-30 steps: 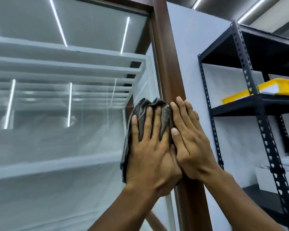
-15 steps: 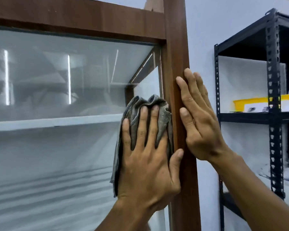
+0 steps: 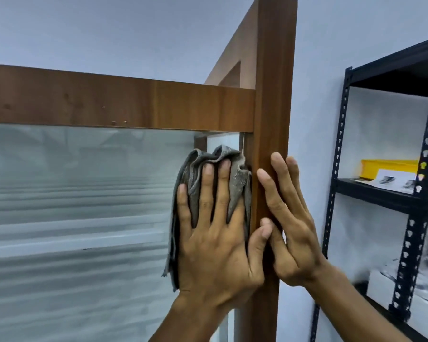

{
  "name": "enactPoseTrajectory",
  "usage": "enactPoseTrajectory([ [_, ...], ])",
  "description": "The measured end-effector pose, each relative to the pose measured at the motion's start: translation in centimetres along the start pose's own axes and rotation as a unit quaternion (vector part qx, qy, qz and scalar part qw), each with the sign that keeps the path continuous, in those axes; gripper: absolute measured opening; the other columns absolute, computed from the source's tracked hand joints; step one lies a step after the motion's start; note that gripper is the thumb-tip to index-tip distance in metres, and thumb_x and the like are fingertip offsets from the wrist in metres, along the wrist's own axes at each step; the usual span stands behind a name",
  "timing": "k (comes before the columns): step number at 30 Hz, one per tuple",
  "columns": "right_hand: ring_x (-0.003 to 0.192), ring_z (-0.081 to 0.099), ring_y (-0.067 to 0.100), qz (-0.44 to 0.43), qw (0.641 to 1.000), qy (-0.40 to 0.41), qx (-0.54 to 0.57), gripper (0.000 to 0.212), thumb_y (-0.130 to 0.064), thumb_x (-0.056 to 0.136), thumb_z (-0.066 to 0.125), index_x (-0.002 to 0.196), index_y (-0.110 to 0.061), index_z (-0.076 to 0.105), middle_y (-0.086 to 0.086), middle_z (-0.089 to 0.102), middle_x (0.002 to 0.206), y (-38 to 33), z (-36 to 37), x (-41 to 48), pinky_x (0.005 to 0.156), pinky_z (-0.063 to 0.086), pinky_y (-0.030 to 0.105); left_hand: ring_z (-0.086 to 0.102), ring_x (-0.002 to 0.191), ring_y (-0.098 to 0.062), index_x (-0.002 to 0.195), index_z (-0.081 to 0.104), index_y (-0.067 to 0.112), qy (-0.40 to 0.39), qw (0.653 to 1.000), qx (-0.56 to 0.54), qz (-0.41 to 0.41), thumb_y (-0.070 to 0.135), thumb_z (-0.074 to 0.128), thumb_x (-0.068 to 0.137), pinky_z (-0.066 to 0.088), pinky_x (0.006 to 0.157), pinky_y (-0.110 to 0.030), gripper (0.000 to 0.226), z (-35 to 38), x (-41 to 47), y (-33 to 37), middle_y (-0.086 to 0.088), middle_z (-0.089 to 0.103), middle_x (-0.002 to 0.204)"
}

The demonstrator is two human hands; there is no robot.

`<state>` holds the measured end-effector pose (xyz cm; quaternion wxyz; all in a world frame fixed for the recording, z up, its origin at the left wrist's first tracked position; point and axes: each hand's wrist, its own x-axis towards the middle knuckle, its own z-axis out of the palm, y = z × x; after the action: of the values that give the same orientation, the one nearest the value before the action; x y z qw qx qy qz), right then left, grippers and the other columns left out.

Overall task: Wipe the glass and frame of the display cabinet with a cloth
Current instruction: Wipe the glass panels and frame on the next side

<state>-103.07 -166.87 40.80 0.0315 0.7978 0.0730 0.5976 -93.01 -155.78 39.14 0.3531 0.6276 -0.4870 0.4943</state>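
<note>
1. Pale blue-grey wall (image 3: 109, 28) fills the upper part of the view, more of it than half a second ago, because the camera has tilted up and the cabinet's top corner is now fully in sight.
2. The brown wooden top rail (image 3: 119, 99) meets the upright post (image 3: 273, 95) at that corner; the post's cut top end shows, which it did not before.
3. The left hand (image 3: 215, 240) lies flat, fingers spread, pressing the grey cloth (image 3: 195, 174) against the glass pane (image 3: 72, 193) just beside the post. The cloth's bunched upper edge now sits close under the top rail, nearer to it than in the earlier frame.
4. The left thumb reaches across onto the post and touches the right hand.
5. The right hand (image 3: 289, 225) is open, palm against the post's front face and outer edge, holding nothing. The two hands have closed up since half a second ago, when a gap showed between them.
6. To the right stands a black perforated metal shelving unit (image 3: 336, 144) with a yellow tray (image 3: 391, 166) and printed papers (image 3: 391, 181) on one shelf.
</note>
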Motion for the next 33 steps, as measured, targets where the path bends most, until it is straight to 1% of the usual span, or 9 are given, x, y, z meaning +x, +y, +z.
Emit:
enactPoseTrajectory([
  [6, 0.159, 0.008, 0.033, 0.086, 0.99, 0.068, 0.092, 0.062, -0.012, 0.097, 0.038, 0.154, 0.005, 0.02, 0.021, 0.01, 0.168, -0.7, -0.1, 2.1, 0.129, 0.011, 0.049, 0.005, 0.162, -0.03, 0.163, 0.015, 0.018, 0.018, 0.999, -0.005, -0.027, 0.048, 0.029, 0.106, -0.003, 0.129, -0.057, 0.066, -0.5, 2.7, 0.3, -0.012, 0.016, 0.172],
  [11, 0.159, 0.015, 0.03, 0.12, 0.971, 0.061, 0.199, 0.063, -0.016, 0.1, 0.037, 0.158, -0.018, 0.012, 0.014, 0.016, 0.17, -0.3, -0.1, 2.7, 0.129, 0.018, 0.048, 0.004, 0.162, -0.031, 0.166, 0.011, 0.028, 0.022, 1.0, 0.0, -0.013, 0.049, 0.03, 0.107, -0.003, 0.128, -0.06, 0.065, -0.4, 2.2, 0.6, -0.007, 0.015, 0.174],
  [15, 0.159, 0.015, 0.03, 0.094, 0.954, 0.056, 0.279, 0.062, -0.014, 0.101, 0.035, 0.16, -0.02, 0.014, 0.006, 0.017, 0.171, 0.9, 0.2, 2.6, 0.128, 0.018, 0.049, 0.007, 0.162, -0.031, 0.165, 0.015, 0.025, 0.052, 0.998, -0.027, -0.037, 0.046, 0.024, 0.108, -0.003, 0.129, -0.057, 0.061, 0.0, 2.8, 1.4, -0.006, 0.024, 0.172],
  [18, 0.159, 0.016, 0.03, 0.09, 0.928, 0.067, 0.356, 0.062, -0.014, 0.102, 0.035, 0.161, -0.024, 0.018, 0.003, 0.018, 0.171, 1.1, 0.6, 3.1, 0.128, 0.018, 0.051, 0.011, 0.162, -0.027, 0.164, 0.015, 0.019, 0.086, 0.992, -0.076, -0.051, 0.035, 0.033, 0.107, -0.001, 0.13, -0.051, 0.062, 0.1, 2.9, 2.0, 0.003, 0.024, 0.171],
  [21, 0.158, 0.017, 0.03, 0.084, 0.9, 0.084, 0.418, 0.058, -0.029, 0.109, 0.037, 0.161, -0.012, 0.018, 0.007, 0.02, 0.169, 1.5, 1.3, 2.9, 0.128, 0.02, 0.049, 0.014, 0.162, -0.023, 0.163, 0.014, 0.017, 0.096, 0.99, -0.083, -0.053, 0.025, 0.038, 0.103, 0.003, 0.131, -0.049, 0.065, 0.3, 2.6, 2.3, 0.017, 0.016, 0.171],
  [25, 0.158, 0.016, 0.033, 0.041, 0.875, 0.086, 0.475, 0.064, -0.042, 0.109, 0.033, 0.161, -0.007, 0.017, 0.012, 0.018, 0.168, 2.6, 2.5, 3.3, 0.127, 0.021, 0.051, 0.022, 0.16, -0.02, 0.161, 0.021, 0.018, 0.151, 0.976, -0.136, -0.075, 0.015, 0.041, 0.103, 0.018, 0.129, -0.054, 0.062, 0.8, 2.4, 2.9, 0.017, 0.025, 0.17],
  [27, 0.158, 0.014, 0.035, 0.021, 0.862, 0.093, 0.499, 0.064, -0.043, 0.109, 0.033, 0.16, -0.008, 0.02, 0.013, 0.018, 0.167, 3.1, 3.0, 3.3, 0.126, 0.018, 0.058, 0.028, 0.158, -0.021, 0.16, 0.025, 0.019, 0.186, 0.965, -0.161, -0.091, 0.011, 0.04, 0.104, 0.027, 0.128, -0.046, 0.058, 1.0, 2.1, 3.6, 0.014, 0.032, 0.168],
  [30, 0.159, 0.012, 0.035, -0.014, 0.829, 0.087, 0.552, 0.06, -0.036, 0.108, 0.035, 0.158, -0.005, 0.023, 0.01, 0.019, 0.167, 3.9, 3.6, 3.2, 0.126, 0.016, 0.059, 0.033, 0.156, -0.023, 0.161, 0.025, 0.017, 0.224, 0.959, -0.123, -0.123, 0.011, 0.04, 0.106, 0.031, 0.126, -0.036, 0.058, 1.3, 2.1, 5.4, 0.007, 0.037, 0.167],
  [33, 0.159, 0.013, 0.031, -0.051, 0.823, 0.092, 0.559, 0.058, -0.018, 0.099, 0.039, 0.153, -0.002, 0.024, 0.01, 0.019, 0.168, 4.9, 4.1, 3.6, 0.127, 0.015, 0.051, 0.04, 0.152, -0.029, 0.166, 0.022, 0.027, 0.206, 0.976, 0.01, -0.076, 0.017, 0.039, 0.11, 0.036, 0.124, -0.038, 0.059, 1.3, 2.4, 6.6, -0.002, 0.039, 0.165],
])
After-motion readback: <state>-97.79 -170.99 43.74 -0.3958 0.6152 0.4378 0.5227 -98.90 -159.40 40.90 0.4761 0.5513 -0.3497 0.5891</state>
